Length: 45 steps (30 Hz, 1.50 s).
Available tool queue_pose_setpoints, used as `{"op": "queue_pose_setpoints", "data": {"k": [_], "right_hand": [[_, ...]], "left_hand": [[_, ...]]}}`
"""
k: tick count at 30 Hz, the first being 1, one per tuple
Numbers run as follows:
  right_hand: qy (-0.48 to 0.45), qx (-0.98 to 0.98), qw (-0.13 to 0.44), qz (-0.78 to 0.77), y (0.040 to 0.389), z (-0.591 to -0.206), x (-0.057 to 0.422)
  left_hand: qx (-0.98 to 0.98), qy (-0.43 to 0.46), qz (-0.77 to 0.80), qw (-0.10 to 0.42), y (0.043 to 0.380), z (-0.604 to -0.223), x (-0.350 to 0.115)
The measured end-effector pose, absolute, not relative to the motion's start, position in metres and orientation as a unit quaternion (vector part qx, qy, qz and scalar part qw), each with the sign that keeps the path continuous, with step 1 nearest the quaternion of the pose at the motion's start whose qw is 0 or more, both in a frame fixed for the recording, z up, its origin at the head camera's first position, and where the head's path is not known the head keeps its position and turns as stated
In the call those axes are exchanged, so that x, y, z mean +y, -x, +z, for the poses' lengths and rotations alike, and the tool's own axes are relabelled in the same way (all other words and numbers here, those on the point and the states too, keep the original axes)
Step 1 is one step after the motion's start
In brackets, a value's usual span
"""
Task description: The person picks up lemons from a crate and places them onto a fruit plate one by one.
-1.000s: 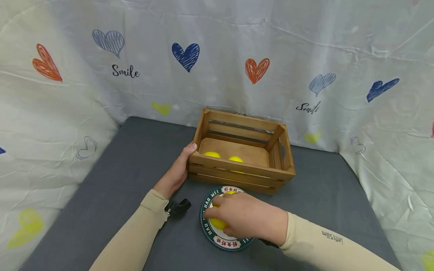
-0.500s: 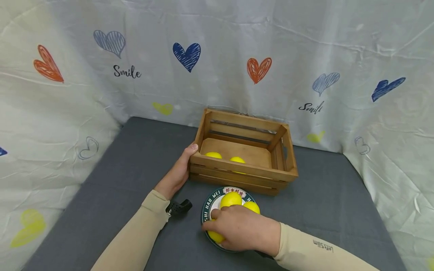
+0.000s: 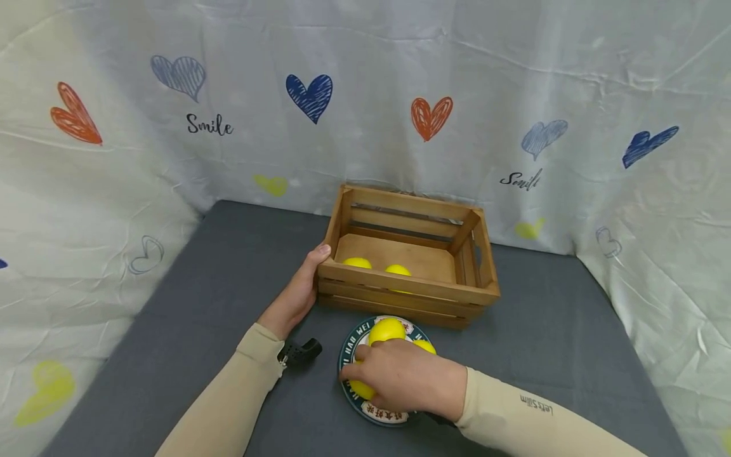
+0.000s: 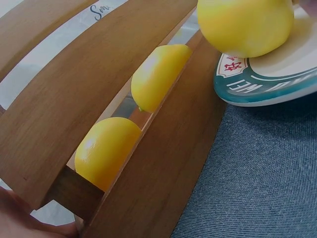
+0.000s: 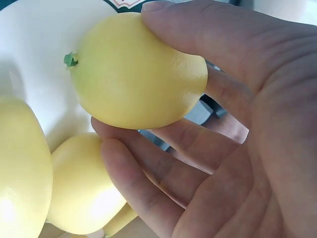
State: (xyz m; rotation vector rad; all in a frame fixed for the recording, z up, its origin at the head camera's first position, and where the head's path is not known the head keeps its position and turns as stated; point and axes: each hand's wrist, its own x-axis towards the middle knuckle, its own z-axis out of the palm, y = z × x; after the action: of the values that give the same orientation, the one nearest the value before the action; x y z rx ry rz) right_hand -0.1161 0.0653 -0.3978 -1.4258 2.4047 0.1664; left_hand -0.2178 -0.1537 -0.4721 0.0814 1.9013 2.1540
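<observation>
1. Vs 1 s ago, R hand has shifted slightly twd near edge of plate, so far lemon & right-edge lemon show more. L hand & wooden crate stay approx. put.
2. R hand grip: thumb on one side, fingers curled round the other, spread abt as wide as the held lemon btwn them. Green stem tip shows.
3. Held lemon is nr plate's left edge; can't tell if it touches the plate.
4. Far lemon sits nr plate's far edge; right-edge lemon, partly hidden by R hand, nr its right edge.
5. L hand grips crate at near-left corner, thumb over rim; other fingers mostly hidden, can't tell how far they curl.
6. Inside crate, along near wall: corner lemon nr near-left corner, mid lemon farther right.
7. Plate (dk green rim, lettering) is just beside crate's near wall, on grey table; crate stands nr table's far edge.
8. White backdrop w/ hearts & "Smile" hangs behind.
</observation>
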Motion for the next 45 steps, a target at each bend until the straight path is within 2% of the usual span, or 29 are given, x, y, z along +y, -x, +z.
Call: {"op": "queue_pose_setpoints", "data": {"k": [15, 24, 37, 42, 45], "right_hand": [[0.49, 0.851, 0.18, 0.053, 0.119, -0.392, 0.064], [0.509, 0.848, 0.138, 0.05, 0.124, -0.37, 0.071], [0.484, 0.862, 0.127, -0.075, 0.175, -0.296, 0.079], [0.453, 0.881, 0.108, -0.077, 0.203, -0.284, 0.078], [0.433, 0.89, 0.117, -0.078, 0.22, -0.285, 0.076]], "left_hand": [[0.651, -0.043, 0.748, 0.125, 0.221, -0.471, -0.156], [0.645, -0.046, 0.754, 0.119, 0.219, -0.471, -0.16], [0.636, -0.059, 0.76, 0.122, 0.219, -0.477, -0.157], [0.636, -0.059, 0.76, 0.12, 0.219, -0.475, -0.154], [0.637, -0.055, 0.759, 0.122, 0.218, -0.474, -0.153]]}}
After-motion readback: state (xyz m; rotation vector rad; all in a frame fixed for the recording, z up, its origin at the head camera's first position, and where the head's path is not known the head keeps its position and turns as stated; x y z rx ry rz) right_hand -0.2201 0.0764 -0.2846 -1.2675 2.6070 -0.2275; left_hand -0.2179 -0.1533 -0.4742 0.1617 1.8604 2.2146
